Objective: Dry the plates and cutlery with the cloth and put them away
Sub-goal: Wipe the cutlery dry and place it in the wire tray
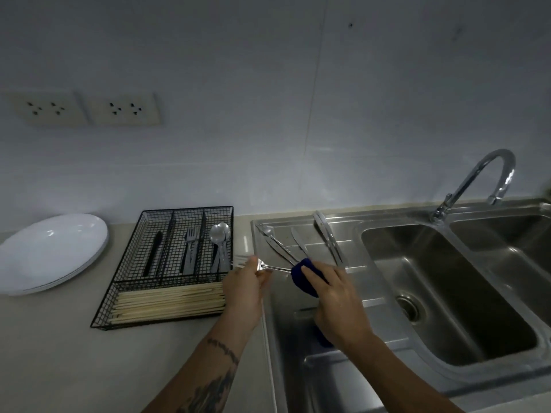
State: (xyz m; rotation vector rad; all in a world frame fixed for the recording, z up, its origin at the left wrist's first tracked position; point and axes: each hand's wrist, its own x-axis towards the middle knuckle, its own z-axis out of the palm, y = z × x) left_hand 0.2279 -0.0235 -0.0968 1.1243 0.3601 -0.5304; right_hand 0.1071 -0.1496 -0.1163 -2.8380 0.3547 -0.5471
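Steel fork [262,267] in left hand [243,286], four knives [301,245] draining

- I count two hands: left hand [243,283] and right hand [329,289].
- One blue cloth [301,275].
- One fork [262,267] held.
- One wire cutlery tray [167,263], four compartments.
- Two wall sockets [86,108].
- One tap [477,180].
- Two sink basins [447,293].
- Plates [50,251] stacked; number unclear.
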